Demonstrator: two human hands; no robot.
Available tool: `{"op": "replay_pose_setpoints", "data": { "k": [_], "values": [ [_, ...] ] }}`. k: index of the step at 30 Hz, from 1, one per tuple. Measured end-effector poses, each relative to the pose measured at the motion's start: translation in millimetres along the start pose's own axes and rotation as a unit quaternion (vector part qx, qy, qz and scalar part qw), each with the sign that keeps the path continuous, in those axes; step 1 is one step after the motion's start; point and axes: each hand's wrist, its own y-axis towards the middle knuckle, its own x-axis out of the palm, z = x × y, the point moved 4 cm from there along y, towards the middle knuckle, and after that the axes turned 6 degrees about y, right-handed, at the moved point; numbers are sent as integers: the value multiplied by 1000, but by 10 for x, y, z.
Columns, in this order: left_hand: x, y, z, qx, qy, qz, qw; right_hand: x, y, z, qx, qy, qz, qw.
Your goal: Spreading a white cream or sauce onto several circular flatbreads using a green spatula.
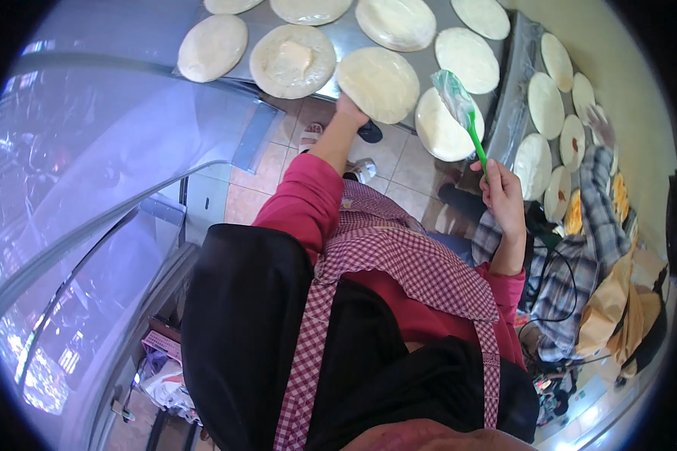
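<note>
In my right hand (502, 188) is the green handle of a spatula (474, 131). Pale, creamy smears coat its blade, which is above a flat dough round (445, 129) at the counter's near edge. My left hand (351, 109) grips the near-left rim of another dough round (378, 84), its fingers mostly hidden beneath. Left of that one, a third round (293, 71) carries a pale lump of spread (296, 57) at its middle.
Several more rounds cover the steel counter (342, 51). At right, a second surface holds rounds, two with red sauce, beside a co-worker in a plaid shirt (564, 270). A curved glass case (113, 150) stands left. Feet in sandals (362, 170) show on the tiles.
</note>
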Motion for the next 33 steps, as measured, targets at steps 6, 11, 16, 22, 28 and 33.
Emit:
{"op": "replay_pose_setpoints", "data": {
  "k": [6,11,16,22,28,33],
  "values": [
    [-135,-136,-201,-113,119,150,975,47,18,-21,-7,11,-9,1000],
    [-783,-259,-18,-91,152,279,944,-166,12,113,1,5,-7,1000],
    [-748,-176,598,111,19,179,977,-479,97,301,3,40,-5,999],
    [-190,-254,380,70,97,213,970,-856,133,400,-19,99,28,994],
    [23,-176,197,123,147,70,979,-1091,180,561,-34,152,69,985],
    [305,-434,267,160,95,-64,981,-1034,176,754,-25,150,89,984]
  ]
}}
